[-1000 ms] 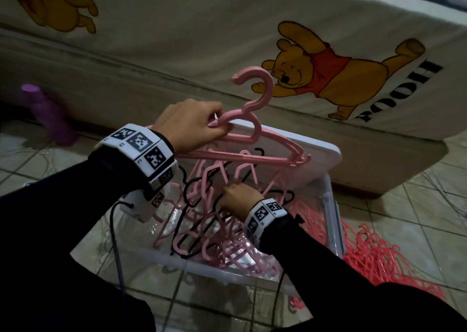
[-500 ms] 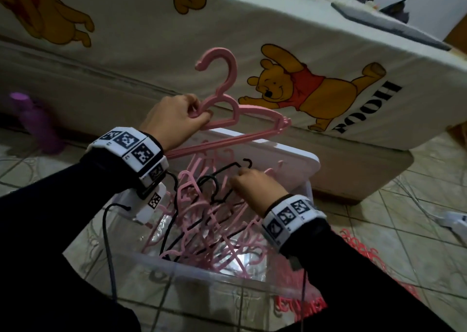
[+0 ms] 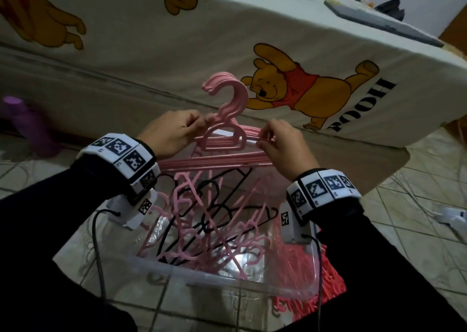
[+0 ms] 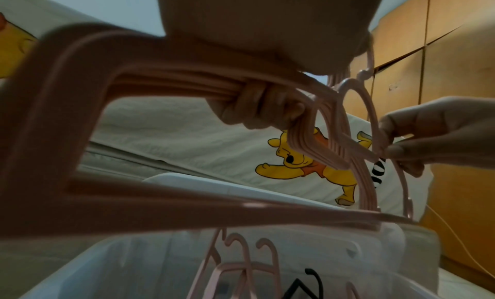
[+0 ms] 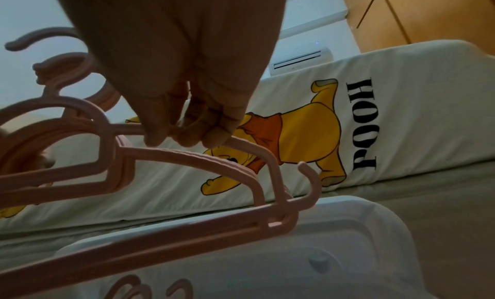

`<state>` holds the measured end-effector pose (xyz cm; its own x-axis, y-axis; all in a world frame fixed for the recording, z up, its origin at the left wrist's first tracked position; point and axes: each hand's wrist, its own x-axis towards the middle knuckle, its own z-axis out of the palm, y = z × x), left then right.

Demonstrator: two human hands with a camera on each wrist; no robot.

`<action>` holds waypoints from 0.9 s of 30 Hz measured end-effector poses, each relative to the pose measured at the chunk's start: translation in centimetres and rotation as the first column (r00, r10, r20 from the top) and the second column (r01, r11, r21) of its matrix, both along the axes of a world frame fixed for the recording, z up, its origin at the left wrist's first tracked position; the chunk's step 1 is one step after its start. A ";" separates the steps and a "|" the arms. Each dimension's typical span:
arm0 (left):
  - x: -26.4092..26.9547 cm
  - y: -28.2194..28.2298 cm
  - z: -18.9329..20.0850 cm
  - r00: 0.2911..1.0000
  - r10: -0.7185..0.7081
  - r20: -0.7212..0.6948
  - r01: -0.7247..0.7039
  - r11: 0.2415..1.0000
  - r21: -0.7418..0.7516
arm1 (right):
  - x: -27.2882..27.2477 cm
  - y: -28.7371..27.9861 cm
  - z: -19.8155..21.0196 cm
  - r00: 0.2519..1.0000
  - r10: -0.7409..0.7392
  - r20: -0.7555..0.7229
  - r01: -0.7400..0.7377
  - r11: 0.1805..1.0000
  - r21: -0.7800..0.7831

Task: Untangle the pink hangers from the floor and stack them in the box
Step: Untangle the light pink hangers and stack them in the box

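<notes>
A stack of several pink hangers (image 3: 227,139) hangs upright above the clear plastic box (image 3: 227,278), hooks pointing up. My left hand (image 3: 177,134) grips the stack at its left shoulder, fingers curled round the bars (image 4: 257,104). My right hand (image 3: 280,144) pinches a pink hanger (image 5: 241,147) at the right shoulder of the stack. Inside the box lies a tangle of pink hangers (image 3: 202,233) mixed with a few black hangers (image 3: 219,205).
The box's white lid (image 5: 294,250) leans behind it against a bed with a cartoon-bear sheet (image 3: 290,91). A heap of red-pink hangers (image 3: 331,278) lies on the tiled floor right of the box. A purple bottle (image 3: 27,126) stands at the left. White cables (image 3: 454,218) lie at the right.
My right hand came up out of the box with a hanger and now pinches the right shoulder of the held stack. The stack shifted right and now shows several hooks.
</notes>
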<state>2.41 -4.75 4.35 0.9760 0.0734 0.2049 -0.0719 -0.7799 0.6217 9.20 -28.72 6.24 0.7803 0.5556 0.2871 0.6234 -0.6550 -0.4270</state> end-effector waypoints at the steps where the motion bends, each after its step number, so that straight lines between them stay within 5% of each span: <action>1: 0.0 -0.2 0.1 1.000 0.009 -0.018 -0.008 1.000 0.018 | 0.1 0.0 0.0 1.000 -0.005 -0.001 0.005 1.000 0.005; 9: 0.1 -0.4 -0.1 0.998 0.059 -0.003 -0.057 0.976 0.211 | -0.1 0.5 -1.1 0.992 -0.081 0.100 0.074 0.994 0.076; 13: 0.0 -0.2 0.1 0.997 0.078 0.015 -0.079 0.987 0.140 | -1.7 1.9 -2.9 0.969 0.161 0.187 -0.129 0.977 -0.171; 18: 0.2 -0.2 0.0 0.994 0.105 0.020 -0.106 0.991 0.078 | -4.9 5.6 -8.6 0.892 0.448 0.054 -0.370 0.795 -0.481; 22: 0.3 -0.3 -0.1 0.995 0.099 -0.012 -0.098 0.993 0.073 | -7.2 7.9 -13.3 0.723 0.687 -0.076 -0.560 0.518 -0.646; 27: 0.3 -0.6 -0.1 0.997 0.081 -0.021 -0.078 0.989 0.125 | -9.2 8.8 -17.9 0.624 0.765 -0.158 -0.554 0.290 -0.780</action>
<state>2.75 -5.31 4.24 0.9732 0.1263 0.1920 0.0079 -0.8534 0.5211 0.04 -19.87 -11.67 0.0206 0.9235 -0.3830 0.9872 0.0418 0.1540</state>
